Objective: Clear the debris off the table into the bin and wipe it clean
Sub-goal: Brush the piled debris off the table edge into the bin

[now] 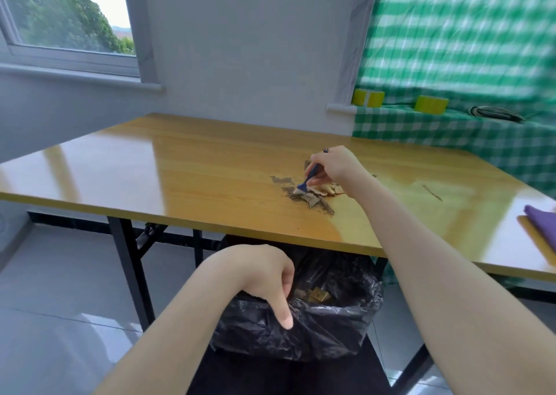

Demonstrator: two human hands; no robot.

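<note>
A pile of brown and grey debris (313, 197) lies on the yellow wooden table (195, 178), right of centre. My right hand (337, 166) grips a small blue-handled brush (311, 175), its bristles down in the debris. Below the table's front edge stands a bin lined with a black bag (331, 313), with a few tan scraps inside. My left hand (264, 277) holds the bin's near rim, fingers curled over the bag and index finger pointing down.
A purple cloth (541, 223) lies at the table's right edge. A thin dark sliver (431, 192) rests on the table further right. Two yellow tape rolls (367, 97) sit on a green checked cloth behind. Black table legs (132, 262) stand left of the bin.
</note>
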